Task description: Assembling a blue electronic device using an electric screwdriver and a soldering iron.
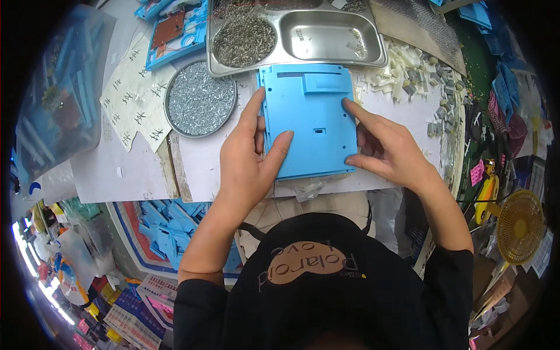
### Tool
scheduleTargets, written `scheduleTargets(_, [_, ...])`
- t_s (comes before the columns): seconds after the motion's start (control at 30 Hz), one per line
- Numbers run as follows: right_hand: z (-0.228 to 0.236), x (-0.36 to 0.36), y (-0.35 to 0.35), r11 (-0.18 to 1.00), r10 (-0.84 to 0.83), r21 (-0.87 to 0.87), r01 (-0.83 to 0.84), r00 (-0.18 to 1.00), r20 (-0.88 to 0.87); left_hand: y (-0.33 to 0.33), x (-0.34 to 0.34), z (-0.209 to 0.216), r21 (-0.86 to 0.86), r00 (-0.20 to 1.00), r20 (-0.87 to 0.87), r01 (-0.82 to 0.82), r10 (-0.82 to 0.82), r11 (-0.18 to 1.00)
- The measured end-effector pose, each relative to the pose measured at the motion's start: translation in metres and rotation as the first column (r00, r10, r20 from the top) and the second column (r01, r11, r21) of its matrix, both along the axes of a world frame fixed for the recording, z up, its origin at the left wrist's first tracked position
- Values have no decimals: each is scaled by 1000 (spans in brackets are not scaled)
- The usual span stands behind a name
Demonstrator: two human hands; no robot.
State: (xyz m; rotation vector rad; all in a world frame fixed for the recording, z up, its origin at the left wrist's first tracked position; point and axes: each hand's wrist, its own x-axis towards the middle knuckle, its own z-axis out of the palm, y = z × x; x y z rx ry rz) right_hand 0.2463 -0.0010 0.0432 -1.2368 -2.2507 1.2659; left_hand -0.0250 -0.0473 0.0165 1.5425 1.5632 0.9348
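Note:
A light-blue plastic casing (306,149), flat and nearly square, lies at the near side of the white worktop. It has a raised block near its far edge, a small rectangular slot in the middle and several small holes. My left hand (248,157) grips its left edge, thumb resting on the top face and fingers along the side. On the opposite edge, my right hand (394,146) has its index finger at the upper right and its thumb lower down. The casing's underside is hidden, but a bit of clear plastic shows beneath its near edge.
Beyond the casing stands a metal compartment tray (326,49) with small screws. A round dish of silvery screws (201,99) sits to its left, near a blue casing with a brown board (168,30). White plastic pieces (402,70) lie right. Below left, a bin (129,236) holds blue parts.

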Motion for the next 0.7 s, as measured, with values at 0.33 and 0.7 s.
scheduleTargets(0.33, [-18, -1, -5, 992, -94, 73, 101, 992, -88, -10, 11, -20, 6, 939, 335, -83, 76, 997])
scheduleTargets(0.7, [-30, -2, -10, 977, -105, 174, 125, 987, -122, -20, 13, -34, 103, 961, 242, -163, 134, 981])
